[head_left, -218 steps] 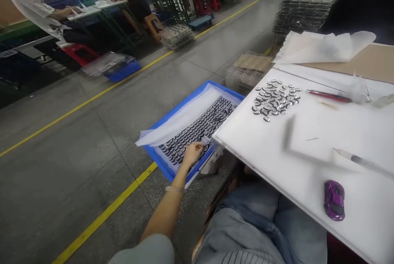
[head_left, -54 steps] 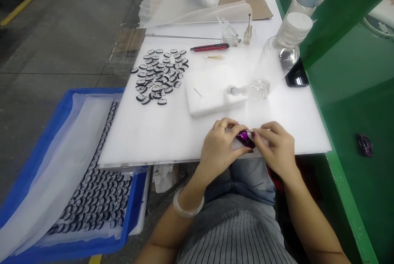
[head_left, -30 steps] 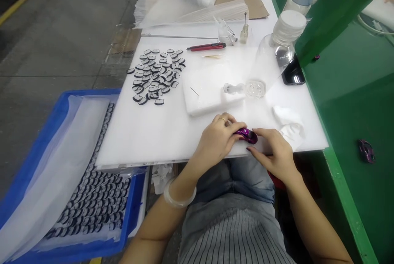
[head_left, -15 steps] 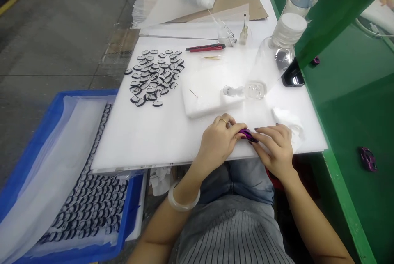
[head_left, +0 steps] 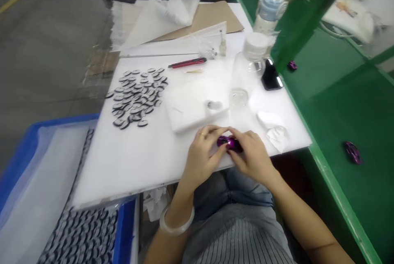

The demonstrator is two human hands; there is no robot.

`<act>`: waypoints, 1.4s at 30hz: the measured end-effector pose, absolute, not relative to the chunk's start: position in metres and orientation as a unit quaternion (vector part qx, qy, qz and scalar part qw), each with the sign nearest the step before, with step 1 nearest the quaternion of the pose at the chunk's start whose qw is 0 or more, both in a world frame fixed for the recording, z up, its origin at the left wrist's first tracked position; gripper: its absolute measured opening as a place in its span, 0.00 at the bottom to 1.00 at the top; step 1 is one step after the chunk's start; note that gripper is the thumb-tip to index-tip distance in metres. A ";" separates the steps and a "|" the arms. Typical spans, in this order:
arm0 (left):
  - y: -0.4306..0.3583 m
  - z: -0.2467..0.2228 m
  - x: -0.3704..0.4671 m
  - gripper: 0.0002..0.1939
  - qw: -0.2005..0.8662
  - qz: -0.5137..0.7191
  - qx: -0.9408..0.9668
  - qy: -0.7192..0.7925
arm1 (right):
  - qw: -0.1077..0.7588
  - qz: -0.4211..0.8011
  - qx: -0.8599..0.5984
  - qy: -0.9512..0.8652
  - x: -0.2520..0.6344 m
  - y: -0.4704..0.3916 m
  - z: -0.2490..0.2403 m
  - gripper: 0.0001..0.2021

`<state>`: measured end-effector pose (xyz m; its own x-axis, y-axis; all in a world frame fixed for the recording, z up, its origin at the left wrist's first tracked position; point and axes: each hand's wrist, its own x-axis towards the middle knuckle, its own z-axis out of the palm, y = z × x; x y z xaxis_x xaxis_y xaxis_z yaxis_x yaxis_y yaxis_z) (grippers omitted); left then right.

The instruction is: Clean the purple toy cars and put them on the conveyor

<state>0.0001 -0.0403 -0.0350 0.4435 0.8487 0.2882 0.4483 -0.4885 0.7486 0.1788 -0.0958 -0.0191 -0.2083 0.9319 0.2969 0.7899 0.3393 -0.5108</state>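
The purple toy car [head_left: 228,142] sits pinched between both hands at the near edge of the white board [head_left: 138,161], left hand [head_left: 205,153] gripping its left end, right hand [head_left: 250,157] closed over its right.

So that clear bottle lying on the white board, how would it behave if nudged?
The clear bottle looks empty and thin-walled, so it is probably light and would slide or skid at a slight push. It lies on its side and looks round, so it may well roll, perhaps toward the phone beside it. Being clear plastic, it likely dents rather than breaks.
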 end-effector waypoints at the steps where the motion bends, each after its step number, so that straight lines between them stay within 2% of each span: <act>1: -0.041 -0.036 -0.001 0.17 0.296 0.347 0.787 0.415 | 0.283 0.108 -0.567 -0.766 0.182 -0.095 -0.018 0.26; 4: -0.043 -0.039 -0.003 0.14 0.278 0.372 0.776 0.428 | 0.329 0.051 -0.643 -0.690 0.229 -0.098 -0.017 0.23; 6: -0.044 -0.039 -0.003 0.12 0.272 0.373 0.778 0.425 | 0.358 -0.016 -0.746 -0.561 0.285 -0.113 -0.019 0.24; 8: -0.046 -0.037 -0.002 0.11 0.268 0.361 0.786 0.425 | 0.293 -0.079 -0.857 -0.417 0.343 -0.139 -0.022 0.26; 10: -0.048 -0.034 -0.001 0.11 0.260 0.344 0.795 0.426 | 0.218 -0.059 -0.917 -0.330 0.387 -0.169 -0.025 0.28; 12: -0.050 -0.033 0.000 0.10 0.248 0.335 0.805 0.422 | 0.188 -0.063 -0.939 -0.281 0.413 -0.200 -0.028 0.27; 18: -0.051 -0.037 0.001 0.09 0.203 0.329 0.830 0.402 | 0.151 -0.102 -0.966 -0.184 0.416 -0.242 -0.023 0.29; 20: -0.051 -0.037 0.003 0.10 0.185 0.320 0.838 0.402 | 0.180 -0.154 -0.947 -0.214 0.392 -0.222 -0.015 0.28; 22: -0.051 -0.037 0.004 0.15 0.171 0.314 0.841 0.407 | 0.256 -0.211 -0.883 -0.333 0.352 -0.186 -0.008 0.25; 24: -0.053 -0.037 0.004 0.25 0.166 0.315 0.840 0.410 | 0.333 -0.172 -0.746 -0.551 0.300 -0.145 -0.002 0.20; 26: -0.059 -0.038 0.002 0.33 0.169 0.322 0.838 0.408 | 0.318 -0.005 -0.577 -0.752 0.246 -0.110 -0.001 0.16; 28: -0.071 -0.041 -0.002 0.34 0.167 0.345 0.827 0.411 | 0.305 0.116 -0.463 -0.824 0.204 -0.084 -0.002 0.13; 29: -0.078 -0.043 -0.003 0.33 0.162 0.360 0.818 0.419 | 0.329 0.146 -0.449 -0.818 0.190 -0.073 -0.003 0.11; 31: -0.093 -0.046 -0.002 0.30 0.146 0.391 0.793 0.444 | 0.432 0.155 -0.486 -0.744 0.172 -0.053 -0.004 0.08; 33: -0.104 -0.048 0.000 0.25 0.151 0.410 0.779 0.449 | 0.506 0.166 -0.520 -0.668 0.163 -0.031 -0.002 0.12; 34: -0.107 -0.047 0.000 0.23 0.173 0.411 0.780 0.439 | 0.504 0.187 -0.524 -0.660 0.160 -0.021 0.001 0.14; 36: -0.105 -0.043 0.000 0.21 0.233 0.400 0.789 0.403 | 0.446 0.262 -0.511 -0.687 0.157 -0.004 0.009 0.10; 38: -0.094 -0.036 -0.003 0.25 0.278 0.367 0.805 0.374 | 0.411 0.348 -0.466 -0.702 0.157 0.004 0.018 0.07; 40: -0.081 -0.029 -0.006 0.31 0.293 0.322 0.827 0.357 | 0.438 0.427 -0.404 -0.681 0.162 -0.001 0.026 0.11; 42: -0.070 -0.026 -0.006 0.33 0.300 0.285 0.842 0.347 | 0.501 0.452 -0.370 -0.639 0.169 -0.016 0.027 0.09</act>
